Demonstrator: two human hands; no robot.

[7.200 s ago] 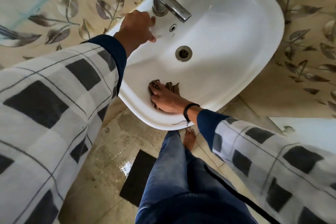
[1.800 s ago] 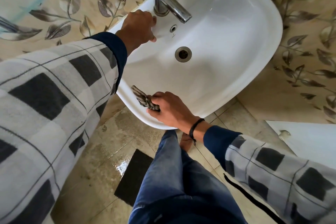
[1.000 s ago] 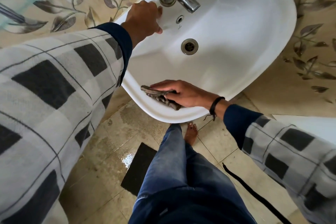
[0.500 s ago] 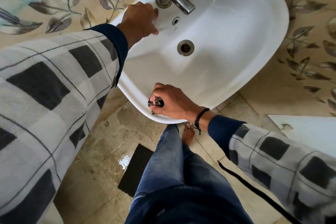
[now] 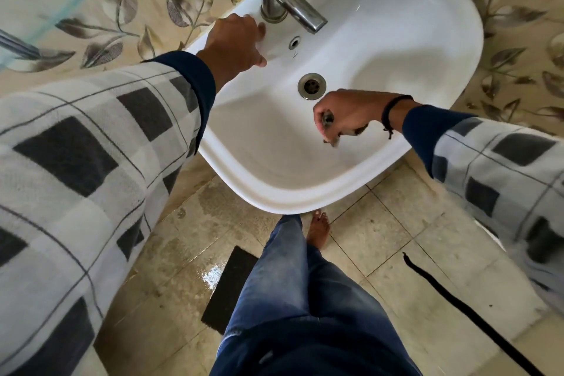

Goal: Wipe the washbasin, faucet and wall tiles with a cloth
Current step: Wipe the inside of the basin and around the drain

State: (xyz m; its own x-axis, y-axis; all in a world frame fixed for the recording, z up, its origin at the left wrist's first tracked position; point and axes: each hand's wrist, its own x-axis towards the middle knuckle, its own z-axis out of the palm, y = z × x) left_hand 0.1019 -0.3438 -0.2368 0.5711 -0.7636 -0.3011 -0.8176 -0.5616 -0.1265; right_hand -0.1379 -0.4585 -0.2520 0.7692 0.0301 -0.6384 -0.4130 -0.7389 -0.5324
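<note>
Vs 0.5 s ago: left hand (image 5: 235, 40) unchanged at upper centre-left, resting on the rear deck of the white ceramic washbasin (image 5: 396, 24) just left of the chrome faucet (image 5: 287, 6). Its fingers bend down onto the deck and grip nothing. Right hand (image 5: 348, 114) has left the front rim and is now right of centre inside the bowl, just beside the round metal drain (image 5: 312, 86). Its fist is clamped on the bunched brown-grey cloth (image 5: 335, 139); cloth-to-bowl contact unclear.

Around: grey-and-white checked sleeve (image 5: 76, 162) fills the left edge and covers the basin's left rim. Below the basin: dark rectangular mat (image 5: 232, 287), blue jeans leg (image 5: 299, 299), 1 bare foot (image 5: 319, 227), black strap (image 5: 457, 305) at lower right.

Room: beige leaf-print wall tiles (image 5: 137, 3) at upper left and upper right. Stained beige floor tiles (image 5: 381, 223), with a wet patch (image 5: 210, 276) touching the mat's left edge.
</note>
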